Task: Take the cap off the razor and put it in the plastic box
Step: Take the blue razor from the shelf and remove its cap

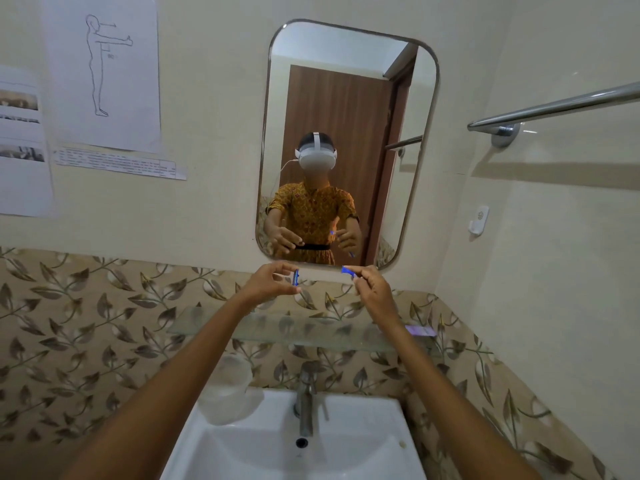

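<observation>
Both my hands are raised in front of the mirror, a small gap between them. My left hand (pixel 273 282) pinches a thin blue cap (pixel 296 277) between thumb and fingers. My right hand (pixel 372 289) grips the blue razor (pixel 347 270), whose head points left toward the cap. The cap is off the razor. My fingers hide the razor's handle. A clear plastic box (pixel 227 400) stands on the left rim of the white sink (pixel 367 445), below my left forearm.
A glass shelf (pixel 287 329) runs under my hands, with a purple packet (pixel 419 330) at its right end. A chrome tap (pixel 306 396) rises behind the basin. The mirror (pixel 346 98) hangs ahead, and a towel bar (pixel 554 107) juts from the right wall.
</observation>
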Motion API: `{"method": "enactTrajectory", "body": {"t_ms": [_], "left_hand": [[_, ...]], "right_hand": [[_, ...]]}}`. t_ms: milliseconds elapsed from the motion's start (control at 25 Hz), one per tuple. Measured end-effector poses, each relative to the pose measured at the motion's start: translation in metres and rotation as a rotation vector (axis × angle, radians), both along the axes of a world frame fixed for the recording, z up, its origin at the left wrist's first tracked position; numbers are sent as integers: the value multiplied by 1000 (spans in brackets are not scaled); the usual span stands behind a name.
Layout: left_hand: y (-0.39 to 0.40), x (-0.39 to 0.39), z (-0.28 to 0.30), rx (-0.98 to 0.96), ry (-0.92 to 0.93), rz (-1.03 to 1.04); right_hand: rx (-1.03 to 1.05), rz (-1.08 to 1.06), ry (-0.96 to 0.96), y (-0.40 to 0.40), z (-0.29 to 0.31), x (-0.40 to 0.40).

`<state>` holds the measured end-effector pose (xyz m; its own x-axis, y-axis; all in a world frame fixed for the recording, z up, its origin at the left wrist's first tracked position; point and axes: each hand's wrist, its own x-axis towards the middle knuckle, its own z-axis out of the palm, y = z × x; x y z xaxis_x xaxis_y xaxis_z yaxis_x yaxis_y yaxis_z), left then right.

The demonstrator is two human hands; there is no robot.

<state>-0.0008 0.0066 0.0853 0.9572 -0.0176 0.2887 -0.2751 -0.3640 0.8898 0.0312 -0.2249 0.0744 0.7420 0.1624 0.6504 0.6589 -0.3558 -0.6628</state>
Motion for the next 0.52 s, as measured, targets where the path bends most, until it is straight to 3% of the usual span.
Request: {"method": "enactTrajectory", "body": {"t_ms": [240,320,520], "left_hand": [[13,20,-37,201,69,120],[16,28,-53,344,108,184],[23,47,-94,458,237,220]], "right_hand": [[-319,-139,8,-19,-30,28],[-437,-180,64,-19,-45,37],[-645,-200,157,-22,-81,49]]}}
